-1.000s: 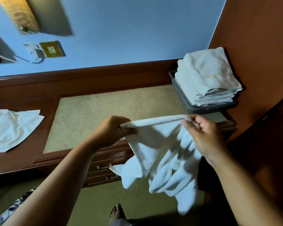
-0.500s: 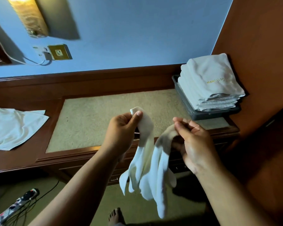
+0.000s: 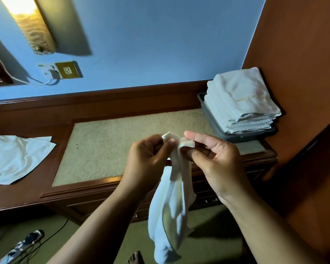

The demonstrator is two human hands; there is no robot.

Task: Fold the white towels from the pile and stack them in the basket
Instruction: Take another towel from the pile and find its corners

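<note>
Head view, centre: left hand [image 3: 149,159] and right hand [image 3: 215,161] each pinch a top corner of the white towel [image 3: 171,206], corners touching, cloth hanging. Advice: align edges flush before creasing. Right of frame, basket [image 3: 213,124] holds folded stack [image 3: 240,100]; pile [image 3: 13,159] at left edge.

You have room to pass over the beige desktop [image 3: 112,145] between the pile [image 3: 13,159] at left and the basket [image 3: 212,121] at far right. The stack [image 3: 240,100] overtops the basket, tight beside the orange panel [image 3: 297,73].
</note>
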